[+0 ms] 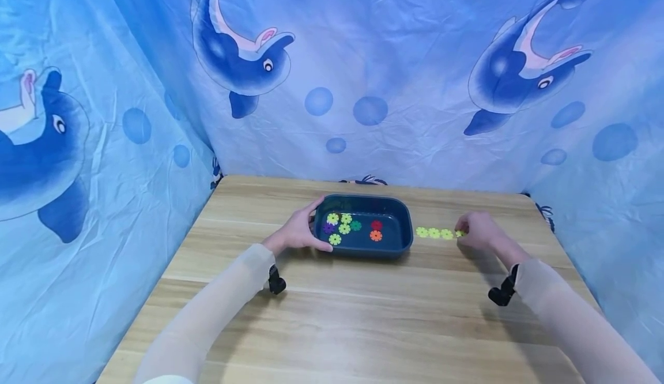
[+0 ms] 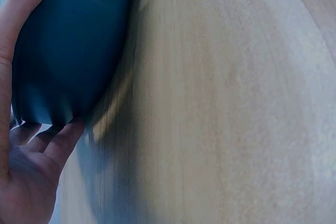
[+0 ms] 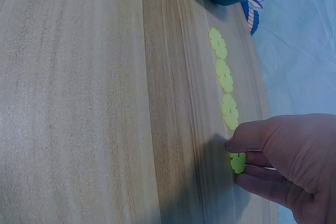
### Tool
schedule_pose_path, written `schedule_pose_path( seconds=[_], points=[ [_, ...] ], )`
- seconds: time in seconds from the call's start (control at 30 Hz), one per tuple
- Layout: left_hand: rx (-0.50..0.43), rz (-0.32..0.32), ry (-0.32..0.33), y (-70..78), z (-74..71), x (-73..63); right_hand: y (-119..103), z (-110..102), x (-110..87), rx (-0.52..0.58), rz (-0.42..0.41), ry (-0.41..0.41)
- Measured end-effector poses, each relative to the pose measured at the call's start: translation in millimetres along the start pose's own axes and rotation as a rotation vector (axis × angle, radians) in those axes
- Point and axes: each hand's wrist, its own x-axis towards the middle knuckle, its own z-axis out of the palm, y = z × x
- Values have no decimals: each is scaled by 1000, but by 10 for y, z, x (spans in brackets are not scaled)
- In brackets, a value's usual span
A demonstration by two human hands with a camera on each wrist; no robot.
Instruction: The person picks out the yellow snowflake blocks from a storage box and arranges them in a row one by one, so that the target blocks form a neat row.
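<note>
On the wooden table [image 1: 332, 320] stood a dark blue box [image 1: 370, 253], its left end gripped by the left hand [image 1: 298, 230], thumb and fingers spread well apart. Off to the box's right, the right hand [image 1: 481, 231] pinched a yellow disc [image 3: 238, 164] between thumb and fingers, beside three matching discs [image 1: 434, 233] in a row (mixed-colour discs [image 1: 376, 236] lay inside the box).

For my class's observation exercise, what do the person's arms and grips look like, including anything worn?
The left sleeve and right sleeve are pale, plain and long. Each sleeve ends beside a black camera. The left grip and right grip wear no gloves.
</note>
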Motion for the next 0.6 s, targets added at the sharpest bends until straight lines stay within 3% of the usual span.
schedule_pose_path(
  seconds=[0.6],
  points=[
    [-6, 2, -2, -2, -1, 13, 36, 5, 42, -19, -39, -11]
  ],
)
